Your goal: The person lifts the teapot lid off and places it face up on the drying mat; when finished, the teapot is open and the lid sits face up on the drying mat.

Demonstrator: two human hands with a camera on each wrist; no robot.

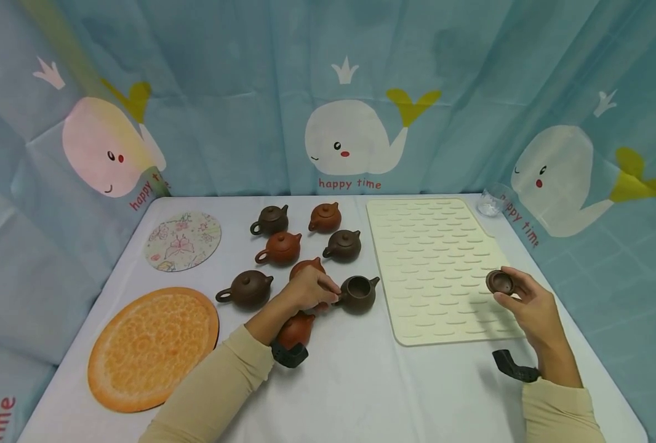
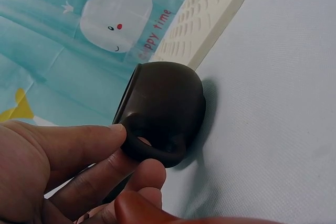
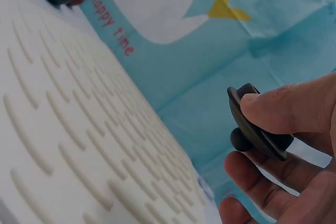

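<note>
Eight teapots stand on the white tablecloth (image 1: 356, 375), though the left arm keeps us from seeing all of them whole. Our left hand (image 1: 308, 290) pinches the handle of the lidless dark-brown teapot (image 1: 358, 304), which sits upright with its spout toward the cream ridged mat (image 1: 433, 271). From the head, fingertips cover most of that handle; from the left wrist we make out its loop between thumb and fingers, while the pot's own body hides the spout.

Our right hand (image 1: 535, 311) holds the dark lid (image 1: 500, 282) between thumb and fingers, above the mat's right side and well apart from the pot. The head view shows us its underside; the knob appears only from the right wrist, and the thumb covers part of the rim.

One red-brown teapot (image 1: 306, 265) is largely hidden behind the left hand, and another (image 1: 295, 332) is partly covered by the wrist and its black mount (image 1: 289, 355). At the left wrist view's lower edge we find a blurred red shape, cut off, and cannot tell which pot it is. The clear cup (image 1: 490, 204) by the mat's far corner nearly melts into the curtain (image 1: 228, 135).
</note>
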